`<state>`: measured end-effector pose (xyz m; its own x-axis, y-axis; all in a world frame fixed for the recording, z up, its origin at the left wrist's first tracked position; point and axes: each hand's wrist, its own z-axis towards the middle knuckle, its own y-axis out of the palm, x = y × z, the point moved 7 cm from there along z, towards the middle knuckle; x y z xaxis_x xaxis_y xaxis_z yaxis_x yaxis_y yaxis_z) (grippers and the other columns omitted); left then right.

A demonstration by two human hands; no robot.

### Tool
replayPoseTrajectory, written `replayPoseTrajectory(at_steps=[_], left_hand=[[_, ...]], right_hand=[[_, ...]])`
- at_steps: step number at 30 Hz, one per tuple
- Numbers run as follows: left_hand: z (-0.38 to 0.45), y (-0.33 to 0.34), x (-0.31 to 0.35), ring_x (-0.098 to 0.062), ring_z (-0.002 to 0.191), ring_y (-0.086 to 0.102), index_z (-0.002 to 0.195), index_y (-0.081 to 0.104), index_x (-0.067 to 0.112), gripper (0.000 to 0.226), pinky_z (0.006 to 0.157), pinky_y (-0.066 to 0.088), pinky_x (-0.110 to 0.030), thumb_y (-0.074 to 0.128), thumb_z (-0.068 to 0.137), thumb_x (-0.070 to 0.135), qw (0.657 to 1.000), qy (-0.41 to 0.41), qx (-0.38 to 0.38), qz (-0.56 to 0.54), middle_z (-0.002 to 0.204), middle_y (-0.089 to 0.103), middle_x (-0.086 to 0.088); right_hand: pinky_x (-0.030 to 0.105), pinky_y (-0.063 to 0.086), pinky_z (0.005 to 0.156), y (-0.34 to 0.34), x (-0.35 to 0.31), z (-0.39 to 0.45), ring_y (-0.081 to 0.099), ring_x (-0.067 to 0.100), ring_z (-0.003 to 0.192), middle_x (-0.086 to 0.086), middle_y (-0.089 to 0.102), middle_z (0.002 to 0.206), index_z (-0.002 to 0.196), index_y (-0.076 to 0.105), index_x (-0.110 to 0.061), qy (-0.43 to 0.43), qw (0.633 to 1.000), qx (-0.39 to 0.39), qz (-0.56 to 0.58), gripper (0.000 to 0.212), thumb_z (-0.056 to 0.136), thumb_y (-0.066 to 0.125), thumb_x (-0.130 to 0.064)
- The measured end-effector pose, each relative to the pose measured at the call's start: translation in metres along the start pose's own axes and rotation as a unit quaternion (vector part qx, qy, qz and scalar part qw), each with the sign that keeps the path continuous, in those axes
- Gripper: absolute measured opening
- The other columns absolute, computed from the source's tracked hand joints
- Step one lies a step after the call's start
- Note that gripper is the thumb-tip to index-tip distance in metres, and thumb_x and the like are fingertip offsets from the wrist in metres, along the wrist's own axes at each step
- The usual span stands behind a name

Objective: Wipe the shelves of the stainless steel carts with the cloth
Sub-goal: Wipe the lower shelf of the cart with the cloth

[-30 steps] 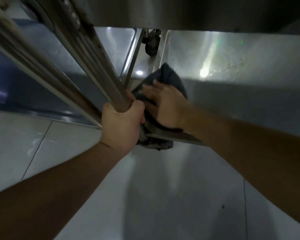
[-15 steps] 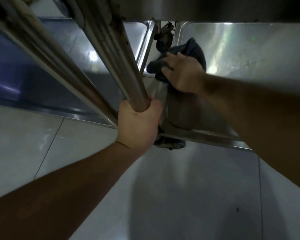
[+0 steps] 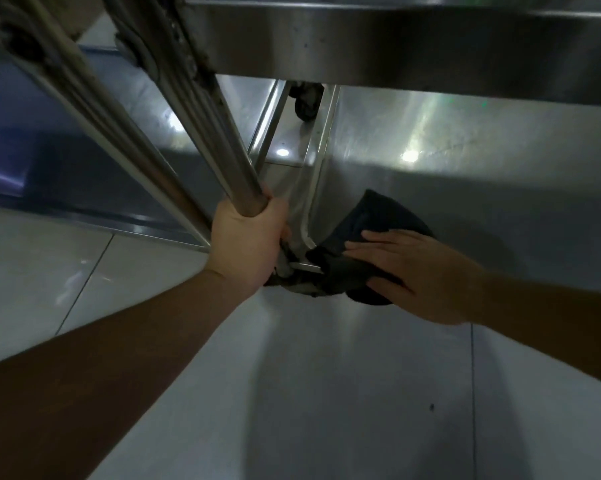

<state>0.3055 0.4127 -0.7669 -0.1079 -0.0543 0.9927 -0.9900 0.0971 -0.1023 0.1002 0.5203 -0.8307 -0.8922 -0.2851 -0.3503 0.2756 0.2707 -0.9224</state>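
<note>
A dark cloth [image 3: 371, 226] lies on the bottom shelf [image 3: 448, 174] of a stainless steel cart, at its near left corner, partly hanging over the front edge. My right hand [image 3: 420, 271] presses flat on the cloth with fingers stretched toward the left. My left hand [image 3: 248, 244] is wrapped around the lower end of the cart's upright post [image 3: 219, 140], just left of that corner. The cart's upper shelf [image 3: 396, 50] crosses the top of the view and hides the back of the bottom shelf.
A second steel cart's bottom shelf [image 3: 84, 161] lies to the left, with its own slanted post [image 3: 94, 109]. A black caster wheel [image 3: 306, 102] shows in the gap between the carts. A caster sits under the near corner [image 3: 299, 289]. Pale tiled floor [image 3: 292, 393] spreads below.
My right hand has drawn the cloth from the far left part of the bottom shelf back to its near corner. My left hand has stayed on the post.
</note>
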Motion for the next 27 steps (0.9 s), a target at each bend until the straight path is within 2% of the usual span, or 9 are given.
replayPoseTrajectory(at_steps=[4, 6, 8, 12, 18, 21, 23, 25, 27], left_hand=[[-0.002, -0.001, -0.002, -0.020, 0.055, 0.052, 0.063, 0.047, 0.011, 0.028, 0.057, 0.047, -0.029, 0.062, 0.083, -0.002, 1.000, -0.024, 0.015, -0.011, 0.058, 0.050, -0.010], [-0.003, 0.001, -0.002, -0.022, 0.055, 0.050, 0.060, 0.047, 0.016, 0.026, 0.059, 0.045, -0.032, 0.061, 0.078, 0.003, 0.999, -0.034, 0.007, -0.036, 0.054, 0.048, -0.004], [-0.003, 0.002, -0.001, -0.022, 0.053, 0.048, 0.055, 0.048, 0.021, 0.029, 0.061, 0.043, -0.034, 0.060, 0.075, 0.005, 0.998, -0.040, -0.002, -0.053, 0.052, 0.046, -0.002], [-0.002, 0.001, 0.000, -0.022, 0.054, 0.048, 0.049, 0.050, 0.025, 0.032, 0.063, 0.044, -0.037, 0.060, 0.074, 0.008, 0.999, -0.030, -0.012, -0.036, 0.051, 0.047, 0.000], [0.000, -0.003, 0.003, -0.025, 0.061, 0.059, 0.043, 0.059, 0.024, 0.032, 0.073, 0.052, -0.036, 0.061, 0.073, 0.011, 0.999, -0.016, -0.011, 0.030, 0.050, 0.058, -0.001], [-0.002, -0.003, 0.005, -0.024, 0.068, 0.068, 0.052, 0.060, 0.024, 0.043, 0.077, 0.059, -0.034, 0.065, 0.085, -0.003, 0.998, -0.025, -0.038, 0.033, 0.058, 0.064, -0.004], [-0.005, -0.004, 0.005, -0.029, 0.083, 0.075, 0.057, 0.066, 0.027, 0.034, 0.086, 0.061, -0.039, 0.072, 0.084, 0.006, 0.998, -0.035, -0.041, 0.045, 0.075, 0.072, -0.014], [-0.008, -0.008, 0.004, -0.028, 0.102, 0.074, 0.078, 0.073, 0.026, 0.012, 0.098, 0.058, -0.043, 0.077, 0.083, 0.017, 0.994, -0.035, -0.048, 0.086, 0.101, 0.076, -0.019], [-0.017, -0.011, -0.007, -0.022, 0.107, 0.071, 0.107, 0.072, 0.017, 0.019, 0.100, 0.057, -0.041, 0.079, 0.089, 0.014, 0.988, -0.059, -0.074, 0.126, 0.112, 0.074, -0.013]], right_hand=[[0.043, 0.021, 0.125, -0.024, 0.041, 0.050, 0.028, 0.024, 0.155, 0.000, 0.034, 0.167, 0.161, 0.035, -0.026, 0.122, 0.989, 0.088, -0.012, 0.058, 0.108, 0.033, -0.050], [0.046, 0.014, 0.126, -0.037, 0.051, 0.102, 0.019, 0.027, 0.158, 0.002, 0.025, 0.171, 0.163, 0.029, -0.022, 0.202, 0.974, 0.099, 0.027, 0.059, 0.110, 0.030, -0.047], [0.047, 0.008, 0.127, -0.040, 0.048, 0.142, 0.012, 0.027, 0.159, 0.002, 0.020, 0.172, 0.164, 0.024, -0.021, 0.230, 0.966, 0.103, 0.061, 0.061, 0.109, 0.026, -0.047], [0.046, 0.006, 0.127, -0.025, 0.020, 0.154, 0.010, 0.027, 0.159, 0.003, 0.017, 0.173, 0.165, 0.019, -0.021, 0.202, 0.972, 0.104, 0.052, 0.063, 0.109, 0.025, -0.048], [0.040, 0.012, 0.126, 0.005, -0.035, 0.077, 0.021, 0.019, 0.157, -0.008, 0.031, 0.168, 0.161, 0.031, -0.032, 0.090, 0.993, 0.067, 0.044, 0.065, 0.101, 0.030, -0.059], [0.033, 0.007, 0.126, 0.014, -0.039, 0.044, 0.020, 0.013, 0.156, -0.012, 0.034, 0.166, 0.161, 0.030, -0.030, 0.067, 0.995, 0.075, -0.003, 0.067, 0.101, 0.043, -0.058], [0.035, 0.012, 0.127, 0.012, -0.035, 0.033, 0.026, 0.015, 0.155, -0.009, 0.039, 0.164, 0.159, 0.036, -0.027, 0.055, 0.994, 0.095, -0.017, 0.061, 0.104, 0.052, -0.046], [0.036, 0.015, 0.127, 0.011, -0.031, 0.024, 0.029, 0.016, 0.154, -0.009, 0.040, 0.163, 0.158, 0.040, -0.026, 0.044, 0.993, 0.104, -0.025, 0.056, 0.105, 0.052, -0.040], [0.035, 0.015, 0.126, 0.012, -0.023, 0.012, 0.029, 0.016, 0.154, -0.009, 0.040, 0.163, 0.158, 0.040, -0.026, 0.035, 0.993, 0.105, -0.029, 0.054, 0.106, 0.049, -0.039]])
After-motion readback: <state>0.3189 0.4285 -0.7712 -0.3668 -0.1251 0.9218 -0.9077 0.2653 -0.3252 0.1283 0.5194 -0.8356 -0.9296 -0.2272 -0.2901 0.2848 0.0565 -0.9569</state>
